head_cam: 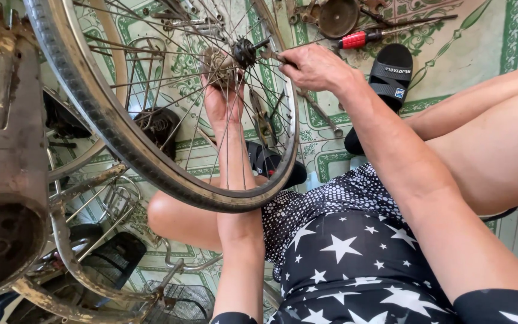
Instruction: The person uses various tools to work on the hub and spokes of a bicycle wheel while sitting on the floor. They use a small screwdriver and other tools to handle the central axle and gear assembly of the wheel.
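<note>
Head view looks down on a bicycle wheel [151, 159] held upright in front of my knees, and I place everything from its hub [244, 53]. My left hand [223, 99] reaches up through the spokes [169, 90] from below the hub, palm toward me, with the fingers curled around the grey sprocket side [217, 63] just left of the hub; they are closed on it, though the spokes cross in front and hide the fingertips. My right hand [316, 67] sits just right of the hub, outside the spokes, fingers folded tight around a small wrench [273, 55] whose head touches the axle end [261, 44]. How firmly the wrench bites on the nut I cannot tell.

Beyond the hub, on the green patterned floor [505, 36], a red-handled screwdriver [358, 39] lies near a rusty round pan [338, 17]. Right of the hub and a little lower, a black sandal [391, 75] rests on the floor beside my right leg. Below the hub, seen through the spokes, a second black sandal [271, 163] sits near the rim. A long metal tool [319, 114] lies on the floor between the two sandals. Far left of the hub stands a rusty bicycle frame [7, 150], with a wire basket [181, 300] at the bottom. My star-printed shorts [343, 258] fill the lower edge.
</note>
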